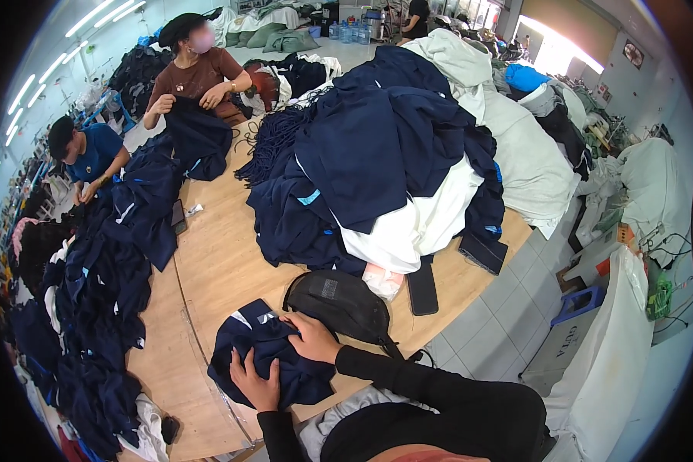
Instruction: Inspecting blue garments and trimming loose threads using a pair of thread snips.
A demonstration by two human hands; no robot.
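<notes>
A bunched navy garment lies on the near edge of the wooden table, with a white strip and a small pale tag at its far edge. My left hand rests on the cloth, its fingers spread. At the garment's far right edge, my right hand has its fingers closed on the cloth near the tag; the fingertips are partly hidden. Just beyond this hand sits a black zipped bag.
A tall heap of navy garments with white cloth covers the table's far middle. A black phone and a dark wallet-like case lie by the right edge. More navy clothes line the left, where two people handle garments.
</notes>
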